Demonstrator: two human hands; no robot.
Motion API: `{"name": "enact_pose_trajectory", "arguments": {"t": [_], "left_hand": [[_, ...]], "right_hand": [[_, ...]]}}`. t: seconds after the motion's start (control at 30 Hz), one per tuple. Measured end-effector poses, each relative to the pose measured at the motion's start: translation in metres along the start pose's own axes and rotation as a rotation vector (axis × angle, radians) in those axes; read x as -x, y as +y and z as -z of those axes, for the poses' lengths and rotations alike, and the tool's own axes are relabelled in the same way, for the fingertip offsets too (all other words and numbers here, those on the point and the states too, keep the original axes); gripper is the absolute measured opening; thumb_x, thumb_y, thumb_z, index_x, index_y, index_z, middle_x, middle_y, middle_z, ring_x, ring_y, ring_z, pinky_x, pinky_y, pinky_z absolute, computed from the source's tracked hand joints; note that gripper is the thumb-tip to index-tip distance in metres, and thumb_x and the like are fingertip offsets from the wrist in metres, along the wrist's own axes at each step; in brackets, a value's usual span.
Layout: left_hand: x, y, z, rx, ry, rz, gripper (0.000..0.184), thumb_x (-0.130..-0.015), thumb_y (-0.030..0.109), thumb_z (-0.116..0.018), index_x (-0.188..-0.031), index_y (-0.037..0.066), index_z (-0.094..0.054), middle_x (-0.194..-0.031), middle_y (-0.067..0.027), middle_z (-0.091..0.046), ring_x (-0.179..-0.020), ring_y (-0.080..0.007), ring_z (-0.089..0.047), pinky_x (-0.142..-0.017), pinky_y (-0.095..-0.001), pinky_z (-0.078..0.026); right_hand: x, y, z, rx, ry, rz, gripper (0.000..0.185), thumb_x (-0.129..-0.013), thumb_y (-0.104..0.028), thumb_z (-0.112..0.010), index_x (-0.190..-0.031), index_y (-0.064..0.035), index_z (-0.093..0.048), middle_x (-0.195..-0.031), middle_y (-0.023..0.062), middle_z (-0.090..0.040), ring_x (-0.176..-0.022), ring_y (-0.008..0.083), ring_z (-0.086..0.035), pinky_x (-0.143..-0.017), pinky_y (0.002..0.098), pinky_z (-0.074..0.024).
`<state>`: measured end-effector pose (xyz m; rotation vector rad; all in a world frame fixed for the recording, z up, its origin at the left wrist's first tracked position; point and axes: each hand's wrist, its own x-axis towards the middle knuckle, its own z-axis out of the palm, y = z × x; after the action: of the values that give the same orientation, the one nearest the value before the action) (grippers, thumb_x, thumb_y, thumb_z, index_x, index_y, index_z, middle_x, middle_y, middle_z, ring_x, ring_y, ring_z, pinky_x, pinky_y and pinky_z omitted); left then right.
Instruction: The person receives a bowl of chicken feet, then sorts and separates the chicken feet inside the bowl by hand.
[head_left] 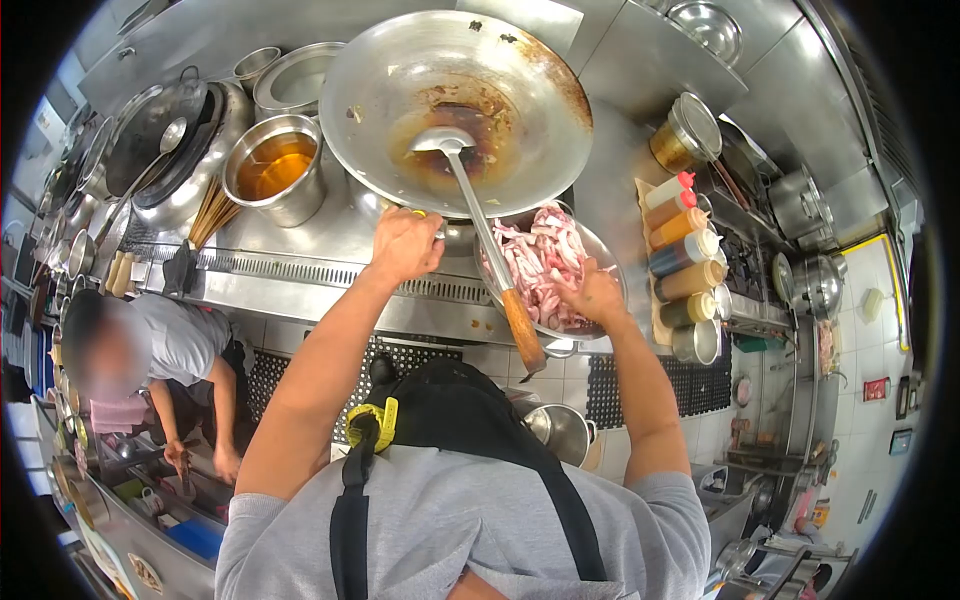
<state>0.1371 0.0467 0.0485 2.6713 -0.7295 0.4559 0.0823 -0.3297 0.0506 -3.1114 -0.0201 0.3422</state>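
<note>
A large steel wok stands on the range, with brown liquid and scraps in its bottom. My left hand is closed at the wok's near rim; the grip itself is partly hidden. A wok spatula rests with its blade in the wok, its wooden handle reaching over the near edge. To its right, a steel bowl is heaped with raw meat strips. My right hand is in this bowl, its fingers closed among the strips at the right side.
A steel pot of amber liquid stands left of the wok. Several squeeze bottles line the right side. A co-worker bends over a counter at lower left. Black mats cover parts of the floor.
</note>
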Motion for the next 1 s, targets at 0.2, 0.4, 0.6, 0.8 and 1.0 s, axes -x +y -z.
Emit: {"name": "enact_pose_trajectory", "arguments": {"t": [0.2, 0.4, 0.6, 0.8, 1.0], "left_hand": [[-0.001, 0.0, -0.001, -0.005, -0.009, 0.01, 0.017, -0.076, 0.023, -0.072, -0.085, 0.01, -0.066, -0.073, -0.0136, -0.068, -0.073, -0.0343, -0.067, -0.081, -0.0449, -0.049], [-0.001, 0.0, -0.002, -0.005, 0.004, 0.009, 0.017, -0.076, 0.023, -0.072, -0.084, 0.009, -0.065, -0.072, -0.0138, -0.067, -0.072, -0.0341, -0.066, -0.081, -0.0449, -0.049], [-0.001, 0.001, -0.001, -0.012, -0.005, 0.012, 0.017, -0.076, 0.023, -0.071, -0.084, 0.009, -0.065, -0.071, -0.0137, -0.067, -0.072, -0.0343, -0.066, -0.082, -0.045, -0.049], [-0.001, 0.0, -0.001, 0.004, 0.0, 0.007, 0.017, -0.076, 0.023, -0.071, -0.084, 0.009, -0.065, -0.071, -0.0137, -0.066, -0.071, -0.0344, -0.066, -0.081, -0.0447, -0.049], [0.0, -0.001, -0.003, 0.01, 0.007, 0.008, 0.016, -0.077, 0.022, -0.071, -0.084, 0.009, -0.065, -0.072, -0.0136, -0.067, -0.072, -0.0344, -0.066, -0.081, -0.0453, -0.048]], "right_hand": [[0.0, 0.002, 0.006, -0.069, -0.015, 0.035, 0.092, -0.086, -0.065, -0.063, -0.134, 0.0119, -0.048, -0.105, 0.0296, -0.07, -0.098, 0.0412, -0.071, -0.086, 0.0478, -0.0569], [-0.005, 0.019, -0.012, -0.154, 0.079, 0.071, 0.079, -0.085, -0.064, -0.066, -0.126, 0.0035, -0.057, -0.098, 0.0259, -0.072, -0.091, 0.0407, -0.072, -0.083, 0.0478, -0.0569], [-0.003, 0.015, -0.003, -0.294, 0.011, 0.009, 0.082, -0.08, -0.061, -0.073, -0.125, 0.0051, -0.056, -0.103, 0.0308, -0.07, -0.1, 0.0444, -0.069, -0.089, 0.0481, -0.0535], [-0.008, 0.023, -0.011, -0.297, -0.033, 0.0, 0.069, -0.081, -0.06, -0.073, -0.11, 0.0025, -0.067, -0.102, 0.0305, -0.07, -0.101, 0.0442, -0.069, -0.089, 0.048, -0.0529], [-0.011, 0.035, -0.033, -0.254, 0.086, 0.016, 0.059, -0.083, -0.055, -0.074, -0.096, 0.0021, -0.072, -0.091, 0.0258, -0.072, -0.09, 0.04, -0.071, -0.081, 0.047, -0.0542]]}}
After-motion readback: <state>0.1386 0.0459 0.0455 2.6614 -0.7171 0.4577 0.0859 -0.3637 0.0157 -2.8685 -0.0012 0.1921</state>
